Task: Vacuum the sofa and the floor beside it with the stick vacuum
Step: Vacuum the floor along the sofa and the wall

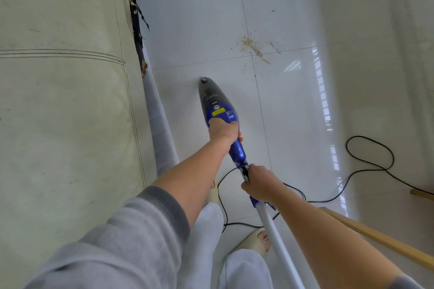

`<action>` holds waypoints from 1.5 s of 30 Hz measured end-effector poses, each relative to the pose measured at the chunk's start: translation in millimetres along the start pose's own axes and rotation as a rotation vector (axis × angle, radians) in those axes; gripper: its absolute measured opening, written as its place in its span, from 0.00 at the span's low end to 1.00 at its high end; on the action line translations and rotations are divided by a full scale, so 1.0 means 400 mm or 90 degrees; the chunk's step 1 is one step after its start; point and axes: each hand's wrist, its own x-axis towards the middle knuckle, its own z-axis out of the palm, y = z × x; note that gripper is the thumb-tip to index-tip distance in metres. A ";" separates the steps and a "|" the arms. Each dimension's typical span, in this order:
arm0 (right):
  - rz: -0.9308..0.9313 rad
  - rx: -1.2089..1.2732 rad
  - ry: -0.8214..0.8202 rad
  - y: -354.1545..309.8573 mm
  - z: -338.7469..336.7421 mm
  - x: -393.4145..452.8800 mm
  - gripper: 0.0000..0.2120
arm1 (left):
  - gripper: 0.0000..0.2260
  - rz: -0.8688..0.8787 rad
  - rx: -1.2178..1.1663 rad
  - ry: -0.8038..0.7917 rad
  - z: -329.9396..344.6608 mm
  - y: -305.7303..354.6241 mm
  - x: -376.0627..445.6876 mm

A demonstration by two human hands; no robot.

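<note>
Sleeved, the left arm reaches down to the vacuum (219, 110), where the left hand (223, 130) curls round the blue body; the right hand (259, 185) curls round the joint just behind it, above the white tube (277, 239). Its nozzle touches the floor (293, 101) just beside the sofa (63, 101). Crumbs (251, 46) lie ahead of the nozzle, away from the sofa. Best, I judge, to keep the nozzle flat, sweep slowly toward them, and mind the cord (366, 164) trailing behind the vacuum.

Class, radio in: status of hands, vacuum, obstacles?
Left hand and right hand grip vacuum. Nozzle short of crumbs. Cord loops right.
</note>
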 end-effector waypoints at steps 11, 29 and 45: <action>-0.027 -0.075 0.049 -0.117 -0.014 0.050 0.13 | 0.14 -0.046 -0.053 0.085 -0.145 0.011 0.079; 0.077 0.048 0.065 -0.027 -0.015 0.047 0.06 | 0.14 -0.011 0.026 -0.037 -0.002 0.067 0.043; -0.037 -0.009 0.045 -0.191 -0.046 0.114 0.14 | 0.12 -0.013 0.007 0.102 -0.191 0.084 0.136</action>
